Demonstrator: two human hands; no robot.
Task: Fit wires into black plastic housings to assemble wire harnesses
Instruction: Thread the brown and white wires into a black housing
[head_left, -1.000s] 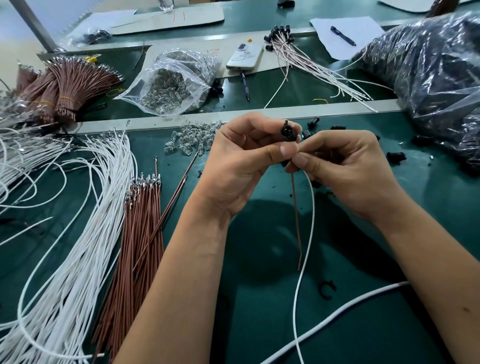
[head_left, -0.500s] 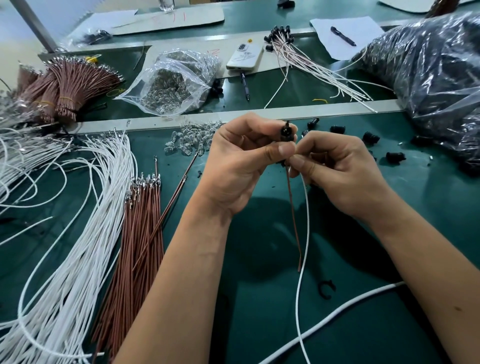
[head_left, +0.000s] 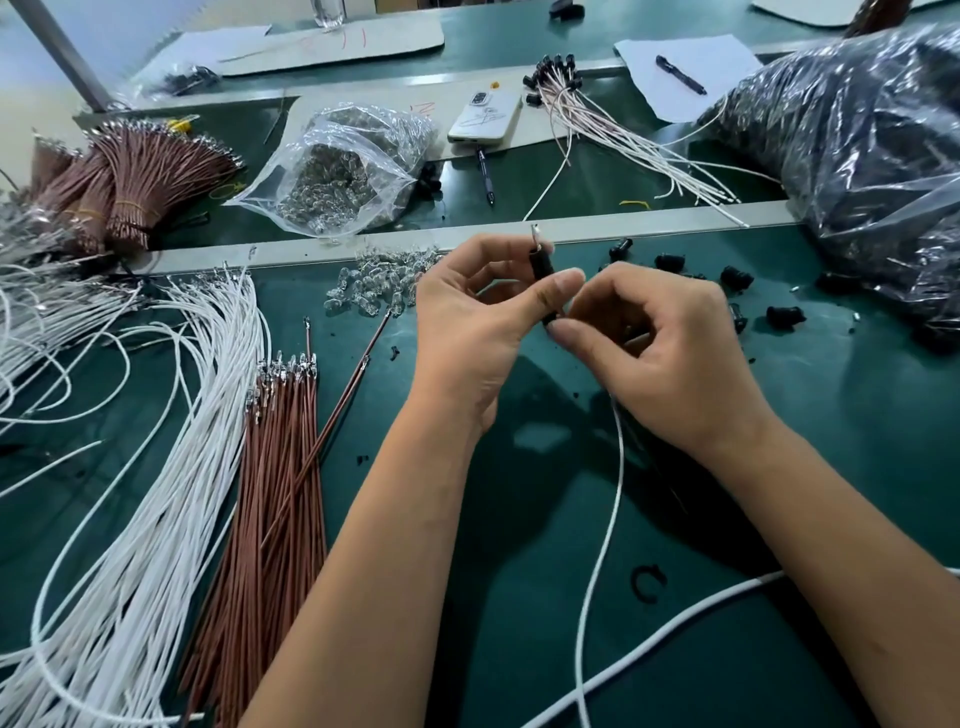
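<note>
Together, left hand (head_left: 467, 332) and right hand (head_left: 670, 353) pinch black housing (head_left: 543, 280).

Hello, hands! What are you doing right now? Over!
Left hand pinches black housing, metal terminal poking out top. Right hand pinches at housing's lower end; white wire hangs below. Nothing in the way.

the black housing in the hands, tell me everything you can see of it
The black housing is a small, dark, tube-like piece that looks like plastic, held nearly upright above the green table. The left hand pinches it with its thumb; the right hand grips its lower end. A silvery metal terminal sticks out of its top. A white wire hangs below the hands. Fingers hide its lower part.
</note>
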